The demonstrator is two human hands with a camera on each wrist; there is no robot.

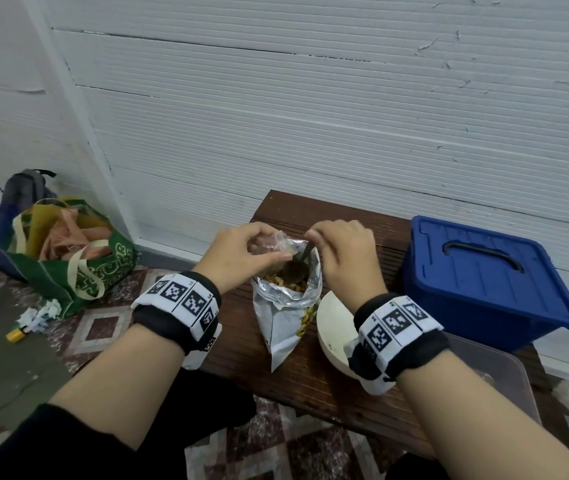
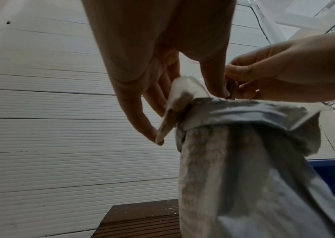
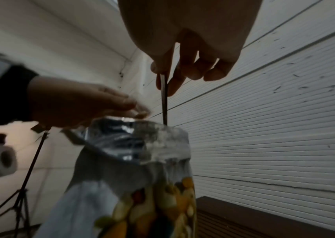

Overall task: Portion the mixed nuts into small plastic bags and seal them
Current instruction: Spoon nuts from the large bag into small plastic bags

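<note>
Head view: the foil nut bag [image 1: 285, 306] stands open on the dark wooden bench [image 1: 394, 237], close to its front-left edge. The left hand [image 1: 241, 252] pinches a small clear plastic bag [image 1: 281, 244] over the mouth; the right hand [image 1: 345, 252] grips a spoon [image 1: 298, 268] dipped into the nuts [image 1: 276, 280]. A white bowl [image 1: 333, 334] sits just beside the bag, a blue lidded box [image 1: 484, 282] on the right. The green tote bag [image 1: 75, 258] on the floor carries lettering too distorted to read.

Left wrist view: fingers [image 2: 142, 122] pinch the small bag's folded rim [image 2: 174, 106].

Right wrist view: thumb and fingers [image 3: 182, 75] clamp the spoon handle [image 3: 164, 103], entering the bag beside its far rim.
</note>
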